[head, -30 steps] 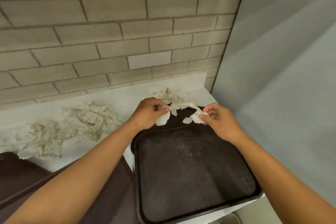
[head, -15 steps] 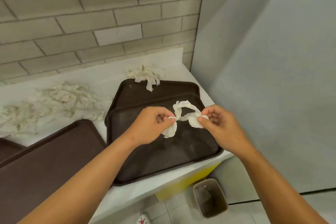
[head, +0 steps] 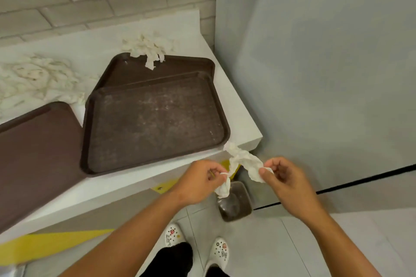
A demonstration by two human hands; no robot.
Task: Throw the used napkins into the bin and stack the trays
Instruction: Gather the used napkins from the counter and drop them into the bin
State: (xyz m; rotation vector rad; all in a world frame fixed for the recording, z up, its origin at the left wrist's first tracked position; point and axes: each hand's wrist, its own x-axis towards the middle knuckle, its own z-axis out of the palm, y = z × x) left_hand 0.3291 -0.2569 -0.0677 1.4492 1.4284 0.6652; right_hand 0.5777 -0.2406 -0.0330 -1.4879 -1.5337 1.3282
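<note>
Left hand (head: pixel 203 181) and right hand (head: pixel 282 177) each pinching an end of a twisted white napkin (head: pixel 242 161) over a small bin (head: pixel 235 201) on the floor, two stacked brown trays (head: pixel 155 119) on the white counter (head: pixel 238 117), third tray (head: pixel 36 153) at left, napkin piles (head: pixel 148 48) at far edge

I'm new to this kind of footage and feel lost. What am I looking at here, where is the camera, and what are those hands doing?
There is no machine: a person wears a camera on the head, looking down at their own arms. The left hand and right hand each pinch an end of one crumpled napkin, held above a small bin on the floor. On the white counter lie brown trays, two of them overlapping, and more used napkins, one pile at the far tray's edge. The person's white shoes show below.
</note>
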